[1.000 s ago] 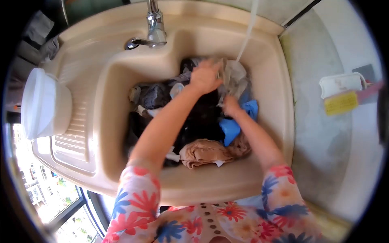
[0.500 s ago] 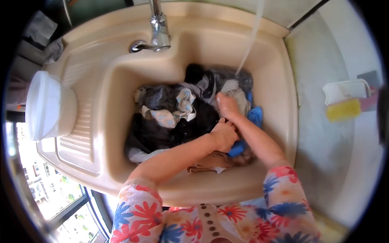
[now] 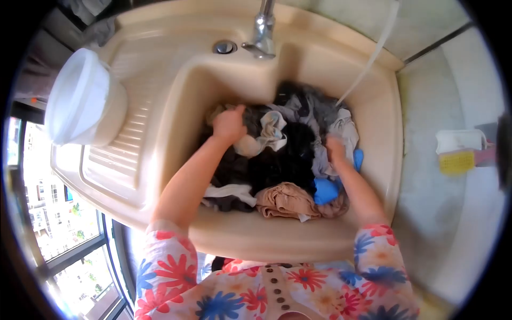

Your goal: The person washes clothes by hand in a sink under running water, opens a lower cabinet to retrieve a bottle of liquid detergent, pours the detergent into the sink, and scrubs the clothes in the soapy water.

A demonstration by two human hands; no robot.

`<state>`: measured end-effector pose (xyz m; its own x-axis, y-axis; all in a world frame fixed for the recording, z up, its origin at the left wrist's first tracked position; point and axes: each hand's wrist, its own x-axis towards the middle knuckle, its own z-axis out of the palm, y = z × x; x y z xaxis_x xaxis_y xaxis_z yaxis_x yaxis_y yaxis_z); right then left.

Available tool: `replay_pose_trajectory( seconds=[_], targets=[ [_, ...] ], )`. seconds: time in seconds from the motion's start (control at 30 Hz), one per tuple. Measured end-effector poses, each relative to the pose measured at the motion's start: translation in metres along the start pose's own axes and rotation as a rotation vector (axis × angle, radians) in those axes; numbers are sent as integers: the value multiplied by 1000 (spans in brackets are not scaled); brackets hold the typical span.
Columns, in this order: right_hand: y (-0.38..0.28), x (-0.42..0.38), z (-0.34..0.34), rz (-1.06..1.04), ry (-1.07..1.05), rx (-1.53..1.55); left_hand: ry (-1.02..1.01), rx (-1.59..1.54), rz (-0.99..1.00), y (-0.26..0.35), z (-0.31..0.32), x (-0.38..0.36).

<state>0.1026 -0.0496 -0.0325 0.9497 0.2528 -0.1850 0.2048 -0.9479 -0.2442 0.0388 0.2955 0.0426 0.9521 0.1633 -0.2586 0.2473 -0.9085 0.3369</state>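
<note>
A pile of wet laundry lies in the beige sink (image 3: 394,160). My left hand (image 3: 229,127) is at the pile's left side, its fingers curled into dark cloth beside a white patterned cloth (image 3: 273,128). On the right, my right hand (image 3: 335,149) is closed on a grey garment (image 3: 320,160), its fingertips partly hidden in the fabric. A pale cloth (image 3: 345,128) lies just beyond that hand. Black cloth (image 3: 285,160) fills the middle. Nearer me are a bunched brown garment (image 3: 285,201), a blue piece (image 3: 326,191) and a white cloth (image 3: 232,193).
A chrome faucet (image 3: 262,34) stands at the back rim. From the upper right, a thin white hose or water stream (image 3: 368,64) reaches the pile. A white bucket (image 3: 80,101) sits on the ribbed drainboard (image 3: 136,144). A yellow brush or sponge (image 3: 456,162) is by the right wall.
My hands were close together at the pile's right side. The left has moved to the far left of the pile; the right has shifted slightly. The view has shifted too.
</note>
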Motion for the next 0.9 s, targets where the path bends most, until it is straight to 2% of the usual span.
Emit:
replay_pose_trajectory(
  seconds=[0.03, 0.13, 0.17, 0.2, 0.27, 0.3, 0.33, 0.4, 0.43, 0.47, 0.53, 0.57, 0.6, 0.67, 0.73, 0.8, 0.83, 0.9],
  targets=[
    [9, 4, 5, -7, 42, -27, 35, -62, 37, 5, -12, -10],
    [21, 13, 29, 57, 105, 143, 138, -254, 150, 20, -48, -41],
    [28, 9, 28, -62, 104, 264, 188, -326, 190, 25, -60, -40],
    [33, 6, 23, -92, 149, 289, 236, -402, 230, 30, -73, -39],
    [38, 5, 10, -163, 235, 337, 199, -705, 193, 69, -118, -44],
    [16, 2, -40, 329, -119, 781, 72, -1030, 174, 95, -132, -36],
    [12, 4, -63, 354, -127, 917, -54, -1034, 166, 110, -146, -40],
    [13, 8, -91, 405, -146, 1193, 5, -934, 255, 117, -113, -5],
    [13, 12, -98, 296, -94, 1216, -87, -700, 183, 117, -99, 3],
    [9, 13, -107, 326, -84, 1216, -175, -465, 110, 117, -85, 10],
    [-3, 17, -128, 380, -71, 1209, -86, -224, 77, 114, -33, -1],
    [4, 23, -126, 345, -88, 1197, -54, -296, 80, 106, -5, 0],
    [2, 29, -121, 262, -19, 1125, -34, -366, 84, 97, 14, -1],
    [-23, 41, -104, 103, 105, 979, -42, -511, 59, 82, 12, -10],
    [-58, 58, -68, -284, 280, 577, -2, -488, 58, 73, 13, -15],
    [-116, 29, -42, -355, 121, 252, 32, -468, 79, 69, 14, -20],
    [-109, 33, -30, -321, 82, 245, 77, -359, 125, 65, 12, -19],
    [-86, 47, -19, -249, -20, 253, 60, -531, 57, 46, 2, -22]
  ],
)
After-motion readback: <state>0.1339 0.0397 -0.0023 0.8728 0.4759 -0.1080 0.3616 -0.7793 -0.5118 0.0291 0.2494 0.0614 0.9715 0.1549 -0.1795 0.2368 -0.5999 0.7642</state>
